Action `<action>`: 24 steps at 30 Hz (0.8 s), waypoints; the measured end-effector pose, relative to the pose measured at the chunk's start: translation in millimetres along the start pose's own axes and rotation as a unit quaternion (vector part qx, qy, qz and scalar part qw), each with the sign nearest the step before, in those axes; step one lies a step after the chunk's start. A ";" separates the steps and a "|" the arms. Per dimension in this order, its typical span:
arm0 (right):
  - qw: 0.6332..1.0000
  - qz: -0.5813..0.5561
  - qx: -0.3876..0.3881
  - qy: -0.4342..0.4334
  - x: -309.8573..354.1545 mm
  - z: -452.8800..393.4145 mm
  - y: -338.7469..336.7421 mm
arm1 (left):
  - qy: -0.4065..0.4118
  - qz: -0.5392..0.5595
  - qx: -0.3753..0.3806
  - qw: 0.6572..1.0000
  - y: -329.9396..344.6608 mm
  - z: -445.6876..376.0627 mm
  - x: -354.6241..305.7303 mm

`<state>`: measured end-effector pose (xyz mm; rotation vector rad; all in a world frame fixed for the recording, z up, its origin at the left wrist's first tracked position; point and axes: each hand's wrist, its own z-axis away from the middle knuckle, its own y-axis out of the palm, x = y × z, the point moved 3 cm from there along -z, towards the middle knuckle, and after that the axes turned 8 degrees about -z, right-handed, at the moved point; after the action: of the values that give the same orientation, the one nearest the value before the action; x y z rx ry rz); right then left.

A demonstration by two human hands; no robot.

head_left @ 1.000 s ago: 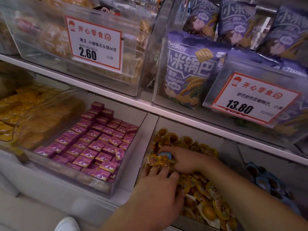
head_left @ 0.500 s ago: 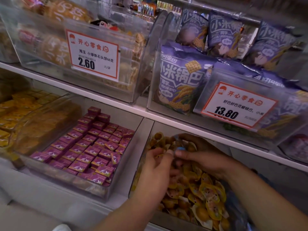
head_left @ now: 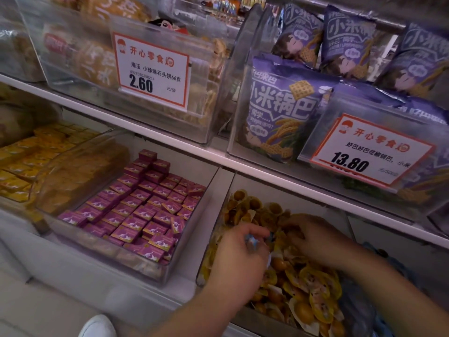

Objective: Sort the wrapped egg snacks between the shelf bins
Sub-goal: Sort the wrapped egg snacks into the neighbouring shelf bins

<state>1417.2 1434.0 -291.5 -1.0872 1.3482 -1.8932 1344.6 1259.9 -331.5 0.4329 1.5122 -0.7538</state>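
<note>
Left hand (head_left: 239,260) fingers curled around a small blue-wrapped egg snack (head_left: 251,242), lifted just above the yellow-wrapped egg snacks (head_left: 313,288) heaped in the clear bin (head_left: 213,239) at the lower shelf's front edge. Right hand (head_left: 315,237) lies palm-down among yellow packs toward the bin's back wall, fingers bent into the pile; cannot tell whether they grip anything. Judged early-to-middle: one blue stray picked out but not yet carried to the blue-wrapped bin (head_left: 379,254) just right; the heap remains unchecked.
</note>
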 end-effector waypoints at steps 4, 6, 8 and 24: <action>0.994 -0.020 -0.020 -0.108 46.5 -20.5 9.2 | 0.131 -0.161 0.028 0.978 9.3 11.9 -6.2; 0.988 -0.061 0.051 -0.130 73.9 -34.0 22.4 | 0.117 -0.113 0.039 0.986 10.3 13.0 -4.9; 0.985 -0.048 0.110 -0.122 84.3 -47.0 38.6 | 0.079 -0.023 0.034 0.996 5.4 10.1 -3.4; 0.970 0.229 0.065 -0.048 33.5 -70.8 38.9 | 0.005 0.043 0.080 0.996 9.2 12.1 0.2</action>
<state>1338.9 1428.1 -330.1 -0.7159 1.2692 -1.5430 1359.6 1258.1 -333.0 0.6190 1.4385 -0.8099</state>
